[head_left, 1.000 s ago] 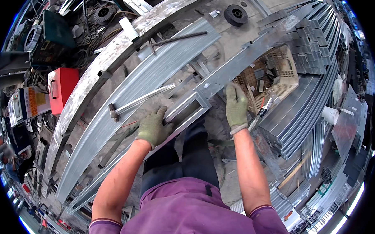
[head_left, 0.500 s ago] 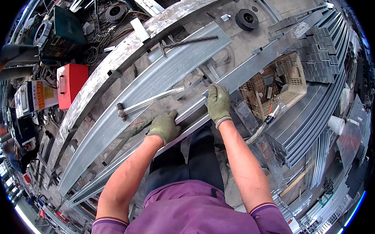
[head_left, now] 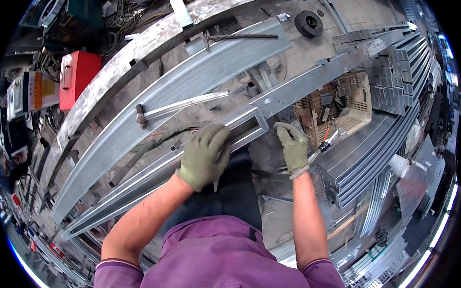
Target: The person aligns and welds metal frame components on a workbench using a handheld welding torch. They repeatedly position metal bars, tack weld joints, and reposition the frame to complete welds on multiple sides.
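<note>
Just right of centre frame, here's the change: the right hand [head_left: 292, 149], on the channel's near end half a second ago, is now off it, hanging just beside with a narrow gap between. Its gloved fingers are curled, tips drawn close together, but whether anything small is pinched there can't be made out. And that uncovers the end of the silver metal channel [head_left: 141, 187], which runs from the lower left up to mid-frame, its rectangular end frame now in plain sight. So any handling of the channel falls to the left hand [head_left: 205, 156], spread over it left of that end, fingers bent across the upper edge and the thumb set apart; a little blurred, this one, so whether it truly grips the metal or merely lies over it doesn't show. Beyond the end frame, a flat metal beam [head_left: 289, 92] carries on toward the upper right, skirting the beige plastic crate [head_left: 366, 101] with its load of scraps. Up and left of the hands, a hammer [head_left: 178, 108] lies slanting over a broad curved-looking sheet channel [head_left: 176, 85], well clear of both gloves. Over on the right of the frame sit stacked steel channels [head_left: 361, 149], and at the upper left, a red box [head_left: 80, 81].
</note>
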### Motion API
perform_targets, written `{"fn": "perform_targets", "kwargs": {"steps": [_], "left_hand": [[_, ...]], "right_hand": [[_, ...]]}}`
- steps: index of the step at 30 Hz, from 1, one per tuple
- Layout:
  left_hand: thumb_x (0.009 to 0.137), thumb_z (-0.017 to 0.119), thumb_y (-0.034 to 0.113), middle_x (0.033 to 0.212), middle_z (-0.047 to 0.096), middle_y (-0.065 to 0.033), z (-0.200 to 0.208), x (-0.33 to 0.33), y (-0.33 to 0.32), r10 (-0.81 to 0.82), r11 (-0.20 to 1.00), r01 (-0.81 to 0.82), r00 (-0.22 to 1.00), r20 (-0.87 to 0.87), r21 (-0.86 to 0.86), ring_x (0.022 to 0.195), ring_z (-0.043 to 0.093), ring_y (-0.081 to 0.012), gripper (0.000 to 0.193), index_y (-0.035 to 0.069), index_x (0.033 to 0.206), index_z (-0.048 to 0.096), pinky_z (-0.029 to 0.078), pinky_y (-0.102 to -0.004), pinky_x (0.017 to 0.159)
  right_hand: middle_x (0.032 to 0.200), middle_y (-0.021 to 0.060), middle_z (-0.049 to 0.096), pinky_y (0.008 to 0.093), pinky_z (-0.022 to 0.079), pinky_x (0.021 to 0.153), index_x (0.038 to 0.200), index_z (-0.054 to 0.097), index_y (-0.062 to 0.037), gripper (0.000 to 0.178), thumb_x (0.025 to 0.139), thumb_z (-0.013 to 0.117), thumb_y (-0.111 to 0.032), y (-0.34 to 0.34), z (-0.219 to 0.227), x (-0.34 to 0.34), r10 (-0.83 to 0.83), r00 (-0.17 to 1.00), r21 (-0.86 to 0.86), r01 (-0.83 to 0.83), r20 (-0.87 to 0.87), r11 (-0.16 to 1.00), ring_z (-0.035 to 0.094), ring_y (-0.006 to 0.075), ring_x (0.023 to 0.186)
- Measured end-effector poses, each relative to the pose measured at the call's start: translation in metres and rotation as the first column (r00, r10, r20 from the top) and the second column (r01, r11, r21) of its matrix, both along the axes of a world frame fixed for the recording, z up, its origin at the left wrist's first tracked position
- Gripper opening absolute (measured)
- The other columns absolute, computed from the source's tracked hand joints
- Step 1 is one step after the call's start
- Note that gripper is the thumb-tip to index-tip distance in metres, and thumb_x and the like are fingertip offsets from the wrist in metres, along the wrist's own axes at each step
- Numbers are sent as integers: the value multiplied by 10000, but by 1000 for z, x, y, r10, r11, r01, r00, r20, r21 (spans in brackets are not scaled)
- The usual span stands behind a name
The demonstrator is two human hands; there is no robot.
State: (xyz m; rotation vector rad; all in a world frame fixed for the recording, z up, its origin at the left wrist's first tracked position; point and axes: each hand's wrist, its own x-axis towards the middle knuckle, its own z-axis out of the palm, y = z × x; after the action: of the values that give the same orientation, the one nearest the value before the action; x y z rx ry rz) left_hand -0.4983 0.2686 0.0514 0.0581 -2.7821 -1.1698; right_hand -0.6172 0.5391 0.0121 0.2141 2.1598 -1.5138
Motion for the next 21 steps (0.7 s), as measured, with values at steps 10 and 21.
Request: {"fn": "perform_targets", "kwargs": {"steps": [10,21], "left_hand": [[941,743,276,1100,757,-172,-19,58,6,46,992,52,705,708,-116,992,754,-386,484,108,1383,640,594,-525,855],[940,666,187,938,767,-130,-37,69,15,91,983,18,810,580,-180,865,777,-321,208,91,1124,669,604,-479,754]], "right_hand": [[1070,18,777,254,542,857,1250,791,-3,263,1027,780,-143,-19,9,-11,147,987,116,-153,61,981,670,84,949],[1054,63,775,289,551,848,1278,761,30,319,1037,769,-180,-29,17,-19,203,971,229,-228,126,946,681,120,940]]}}
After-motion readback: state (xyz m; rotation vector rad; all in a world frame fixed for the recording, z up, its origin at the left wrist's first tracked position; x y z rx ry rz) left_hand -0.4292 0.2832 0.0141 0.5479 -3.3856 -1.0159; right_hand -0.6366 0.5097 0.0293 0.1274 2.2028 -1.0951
